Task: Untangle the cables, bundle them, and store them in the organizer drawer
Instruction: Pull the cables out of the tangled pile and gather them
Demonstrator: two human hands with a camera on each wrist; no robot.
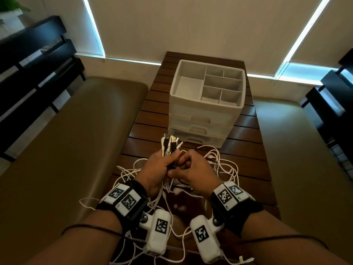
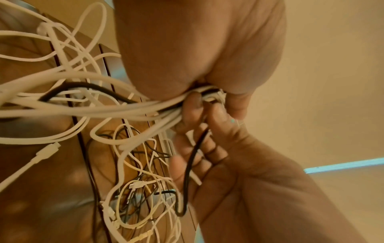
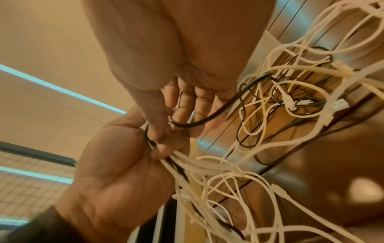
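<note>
A tangle of white and black cables (image 1: 219, 165) lies on the dark slatted wooden table (image 1: 248, 150) in front of me. My left hand (image 1: 158, 169) grips a gathered bunch of cable ends, whose plugs (image 1: 169, 143) stick up above the fist. My right hand (image 1: 194, 169) is curled right beside it, with a thin black cable (image 3: 207, 118) running across its fingers (image 3: 187, 105). In the left wrist view the same black cable (image 2: 190, 164) hangs down through the right hand. The white organizer (image 1: 206, 87) stands beyond, its top tray empty and its drawers (image 1: 198, 129) shut.
Tan cushioned benches run along the table's left (image 1: 66, 150) and right (image 1: 305, 169). Dark shelving stands at the far left (image 1: 28, 73) and far right (image 1: 334, 92). Loose cable loops (image 1: 179, 232) trail off the table's near edge under my wrists.
</note>
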